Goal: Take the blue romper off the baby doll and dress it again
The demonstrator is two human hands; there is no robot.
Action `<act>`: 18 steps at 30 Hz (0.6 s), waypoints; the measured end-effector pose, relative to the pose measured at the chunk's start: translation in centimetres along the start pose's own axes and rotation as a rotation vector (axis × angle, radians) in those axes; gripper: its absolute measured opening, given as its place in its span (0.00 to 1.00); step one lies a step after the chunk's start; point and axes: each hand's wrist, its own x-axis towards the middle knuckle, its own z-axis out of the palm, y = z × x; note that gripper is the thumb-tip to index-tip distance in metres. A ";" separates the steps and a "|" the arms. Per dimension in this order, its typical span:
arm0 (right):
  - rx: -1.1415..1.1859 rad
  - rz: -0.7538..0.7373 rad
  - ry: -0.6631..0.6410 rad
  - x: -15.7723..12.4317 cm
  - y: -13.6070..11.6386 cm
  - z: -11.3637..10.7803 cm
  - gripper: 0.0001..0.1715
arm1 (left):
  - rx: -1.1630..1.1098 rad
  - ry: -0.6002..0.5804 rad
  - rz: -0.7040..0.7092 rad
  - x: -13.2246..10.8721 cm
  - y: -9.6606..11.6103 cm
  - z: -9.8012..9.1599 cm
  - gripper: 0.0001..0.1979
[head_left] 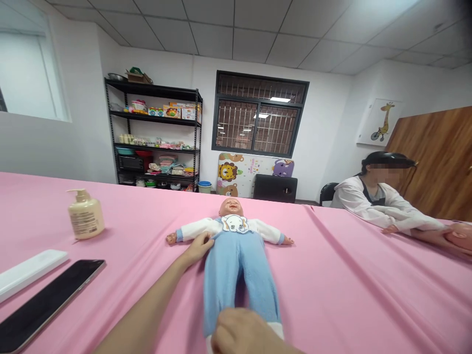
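A baby doll (236,246) in blue overalls and a white top lies face up on the pink cloth (350,285), head away from me, arms spread. My left hand (199,247) rests at the doll's side by the waist, fingers curled and pinching the edge of the blue overalls. My right hand (243,335) sits low in the middle, closed over the doll's feet at the white cuffs of the trouser legs.
A cream pump bottle (85,215) stands at the left. A white flat box (29,270) and a black tablet (47,302) lie near the left edge. Another person (379,201) sits at the right, hands on another doll (459,236). Shelves (157,137) line the far wall.
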 end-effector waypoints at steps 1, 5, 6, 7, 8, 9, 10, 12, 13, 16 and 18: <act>0.014 -0.036 0.052 0.4 0.0 0.1 0.14 | 0.008 0.039 0.006 0.1 -0.3 0.1 0.11; 0.186 0.109 0.171 1.1 1.6 -1.8 0.12 | -0.030 0.111 0.033 0.6 -0.9 0.6 0.11; 0.222 0.218 0.190 0.8 2.6 -2.4 0.10 | -0.063 0.135 0.038 0.8 -0.9 0.5 0.11; 0.247 0.331 0.221 0.4 3.7 -2.8 0.08 | -0.099 0.173 0.040 0.9 -0.9 0.4 0.12; 0.261 0.447 0.255 -0.2 5.0 -2.9 0.06 | -0.123 0.228 0.040 0.9 -0.9 0.3 0.13; 0.272 0.564 0.283 -1.0 6.2 -2.6 0.04 | -0.121 0.291 0.035 1.0 -1.0 0.1 0.13; 0.297 0.686 0.310 -1.7 7.4 -2.0 0.08 | -0.088 0.354 0.027 1.0 -0.9 0.0 0.13; 0.441 0.954 0.353 -3.3 9.2 -0.3 0.21 | -0.011 0.447 -0.023 0.9 -0.8 -0.3 0.11; 0.541 1.080 0.390 -3.8 9.9 0.6 0.26 | -0.014 0.466 -0.074 0.7 -0.6 -0.2 0.11; 0.768 1.286 0.505 -4.6 10.8 2.6 0.37 | -0.239 0.390 -0.271 0.2 0.5 0.5 0.15; 0.844 1.329 0.548 -4.5 10.9 2.9 0.43 | -0.368 0.266 -0.311 -0.2 1.5 1.3 0.18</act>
